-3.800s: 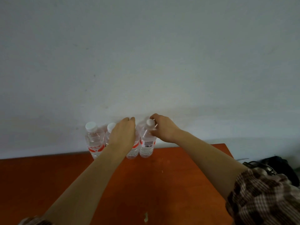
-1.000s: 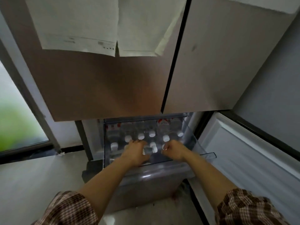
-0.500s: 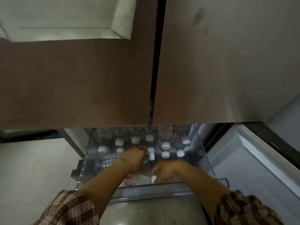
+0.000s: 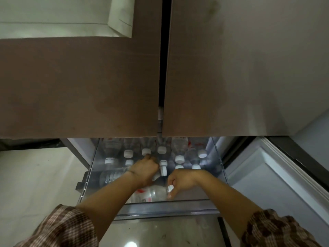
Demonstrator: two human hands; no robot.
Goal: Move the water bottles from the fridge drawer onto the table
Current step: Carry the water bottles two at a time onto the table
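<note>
Lower centre, in fridge drawer (image 4: 165, 209): tilted water bottle (image 4: 163, 171) gripped near neck by left hand (image 4: 145, 169); lying bottle (image 4: 149, 193) pinched at cap by right hand (image 4: 183, 180). Risk: cap pinch may be lost on lift; upright bottles (image 4: 179, 158) may be toppled.

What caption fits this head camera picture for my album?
Left hand grips one water bottle, right hand a lying bottle, in the fridge drawer.

The fridge doors (image 4: 80, 86) are a dull brown with a faint sheen, and the paper sheets (image 4: 53, 16) on the left one are white. The water bottles (image 4: 156, 192) are clear, with white caps (image 4: 161, 150) and red-and-white labels (image 4: 142, 195). The drawer (image 4: 169, 209) is see-through with a grey front edge. Both sleeves (image 4: 67, 227) carry a brown-and-cream check. The floor (image 4: 35, 175) is pale grey.
</note>
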